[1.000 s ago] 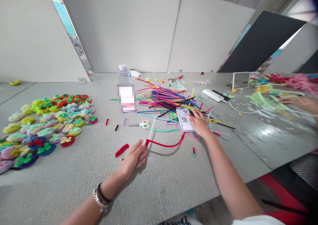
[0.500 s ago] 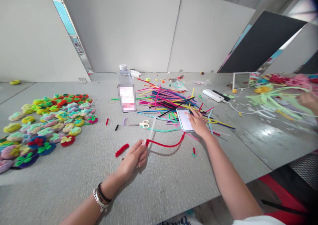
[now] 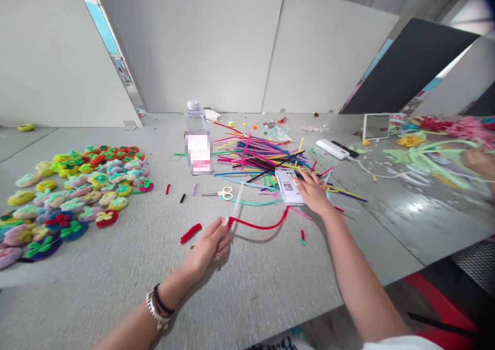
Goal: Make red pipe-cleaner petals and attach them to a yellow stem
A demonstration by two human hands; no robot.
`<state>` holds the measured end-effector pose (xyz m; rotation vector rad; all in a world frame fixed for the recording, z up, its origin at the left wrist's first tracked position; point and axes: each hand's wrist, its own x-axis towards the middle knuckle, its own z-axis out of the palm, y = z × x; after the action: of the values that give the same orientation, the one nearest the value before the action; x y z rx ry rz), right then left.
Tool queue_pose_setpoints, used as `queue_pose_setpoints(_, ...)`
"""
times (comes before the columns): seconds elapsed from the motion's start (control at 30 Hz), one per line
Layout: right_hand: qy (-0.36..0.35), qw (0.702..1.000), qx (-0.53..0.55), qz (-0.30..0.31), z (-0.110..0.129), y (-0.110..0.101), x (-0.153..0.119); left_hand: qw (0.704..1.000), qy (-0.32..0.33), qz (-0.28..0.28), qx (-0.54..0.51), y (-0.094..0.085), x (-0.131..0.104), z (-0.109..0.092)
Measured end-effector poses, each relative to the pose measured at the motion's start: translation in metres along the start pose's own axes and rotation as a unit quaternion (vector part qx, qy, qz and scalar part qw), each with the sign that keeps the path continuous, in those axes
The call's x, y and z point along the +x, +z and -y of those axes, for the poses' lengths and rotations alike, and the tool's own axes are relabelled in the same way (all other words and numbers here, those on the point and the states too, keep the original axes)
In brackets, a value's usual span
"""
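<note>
In the head view, the left hand [image 3: 211, 240] is pinching the red stem [image 3: 263, 228] by one end, fingertips together. The stem is curving rightward above the table [image 3: 270, 283], its long axis running toward the phone [image 3: 285, 180]. The right hand [image 3: 314, 191], nearer the far end, is holding its fingers apart over the phone.

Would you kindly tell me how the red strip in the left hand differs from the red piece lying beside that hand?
The red strip is long and thin; the red piece is short and thicker. The strip bends in a curve, while the piece is nearly straight. The left hand holds the strip; the piece lies loose on the table. Both are a similar red.
</note>
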<state>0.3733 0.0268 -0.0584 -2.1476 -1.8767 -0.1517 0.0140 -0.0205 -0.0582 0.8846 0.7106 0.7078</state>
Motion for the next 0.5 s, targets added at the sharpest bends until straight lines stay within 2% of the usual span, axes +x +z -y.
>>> queue_pose_setpoints(0.23, 0.007, 0.999, 0.001, 0.037, -0.0009, 0.0076, 0.0016, 1.0, -0.001, -0.005, 0.007, 0.0004, 0.0001, -0.0005)
queue_pose_setpoints(0.5, 0.011, 0.999, 0.013, 0.034, -0.002, 0.0096, 0.0026, 1.0, 0.001, -0.005, 0.006, 0.0, -0.0005, 0.0003)
